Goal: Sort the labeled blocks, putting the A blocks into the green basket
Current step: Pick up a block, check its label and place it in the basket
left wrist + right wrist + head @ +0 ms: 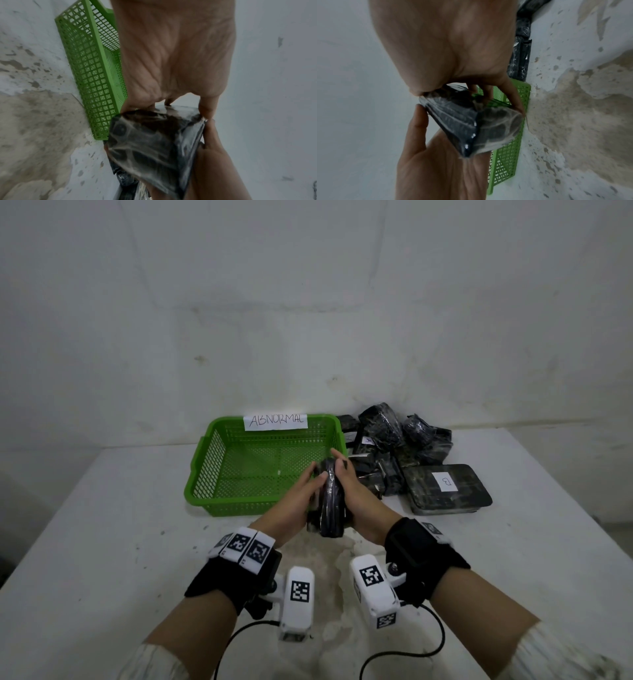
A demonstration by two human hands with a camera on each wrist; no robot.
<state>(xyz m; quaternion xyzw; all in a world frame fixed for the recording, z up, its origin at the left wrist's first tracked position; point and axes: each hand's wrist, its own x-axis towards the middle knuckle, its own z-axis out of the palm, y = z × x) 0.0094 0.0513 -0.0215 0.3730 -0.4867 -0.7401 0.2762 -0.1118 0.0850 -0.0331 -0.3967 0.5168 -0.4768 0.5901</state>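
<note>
Stained white table (102, 542), green basket (205, 460), blotchy white wall (308, 302)

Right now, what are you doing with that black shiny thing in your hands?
A person holds one black wrapped block between both hands, the left hand on one side and the right hand on the other, just above the near right corner of the green basket. The basket bears an ABNORMAL sign and has no blocks in it yet. More wrapped blocks lie in a pile to the right, one flat block marked B. The held block's label cannot be seen.
</note>
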